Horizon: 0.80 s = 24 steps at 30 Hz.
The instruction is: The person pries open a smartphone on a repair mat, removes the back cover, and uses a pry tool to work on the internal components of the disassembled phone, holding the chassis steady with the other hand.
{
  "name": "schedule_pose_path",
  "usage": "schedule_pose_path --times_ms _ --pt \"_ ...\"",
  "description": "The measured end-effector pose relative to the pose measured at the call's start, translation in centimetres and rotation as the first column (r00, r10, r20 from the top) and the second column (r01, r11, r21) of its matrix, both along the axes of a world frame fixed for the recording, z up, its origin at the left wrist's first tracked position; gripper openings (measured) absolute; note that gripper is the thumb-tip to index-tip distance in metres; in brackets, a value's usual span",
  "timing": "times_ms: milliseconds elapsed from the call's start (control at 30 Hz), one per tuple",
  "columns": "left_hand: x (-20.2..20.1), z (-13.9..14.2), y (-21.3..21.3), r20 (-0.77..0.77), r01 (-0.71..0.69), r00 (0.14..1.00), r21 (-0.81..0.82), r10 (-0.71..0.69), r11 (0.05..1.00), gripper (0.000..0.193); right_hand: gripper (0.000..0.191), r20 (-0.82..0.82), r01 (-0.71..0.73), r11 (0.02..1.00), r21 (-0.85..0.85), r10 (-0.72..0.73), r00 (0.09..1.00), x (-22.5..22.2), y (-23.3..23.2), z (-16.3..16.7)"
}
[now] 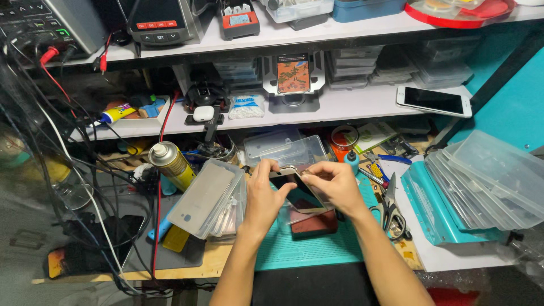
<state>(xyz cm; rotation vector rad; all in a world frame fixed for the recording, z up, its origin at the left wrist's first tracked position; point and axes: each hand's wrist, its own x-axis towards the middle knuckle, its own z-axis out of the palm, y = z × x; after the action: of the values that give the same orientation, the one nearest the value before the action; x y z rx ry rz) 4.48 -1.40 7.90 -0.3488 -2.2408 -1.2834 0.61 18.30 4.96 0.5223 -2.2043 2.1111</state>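
Both my hands hold a dark-screened smartphone (297, 190) with a pale frame above the teal work mat (317, 246). My left hand (263, 195) grips its left edge, thumb across the glass. My right hand (334, 184) pinches the top right edge with curled fingers. Under the phone lies a dark reddish slab (314, 224) on the mat.
A stack of clear plastic cases (212, 201) lies left of my hands, next to a yellow spray can (170, 164). More clear cases (487, 181) sit on a teal box at right. Scissors (391, 212) lie by my right wrist. A white phone (433, 101) rests on the shelf. Cables hang at left.
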Motion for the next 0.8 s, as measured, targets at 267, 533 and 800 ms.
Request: schedule_pose_path --times_ms 267,533,800 --pt "-1.0 -0.7 -0.8 -0.006 0.01 1.0 -0.023 -0.011 1.0 0.053 0.014 0.052 0.045 0.994 0.098 -0.051 0.997 -0.1 0.2 -0.1" --pt "-1.1 -1.1 -0.8 0.048 -0.058 0.997 0.019 0.057 0.998 0.054 0.008 -0.636 0.439 0.857 0.272 -0.182 0.75 3.6 -1.9 1.0" --pt "-1.1 -1.1 -1.2 0.033 -0.027 0.999 -0.008 0.028 1.0 0.056 0.014 -0.075 0.218 0.947 0.236 -0.206 0.976 2.0 -0.8 0.1"
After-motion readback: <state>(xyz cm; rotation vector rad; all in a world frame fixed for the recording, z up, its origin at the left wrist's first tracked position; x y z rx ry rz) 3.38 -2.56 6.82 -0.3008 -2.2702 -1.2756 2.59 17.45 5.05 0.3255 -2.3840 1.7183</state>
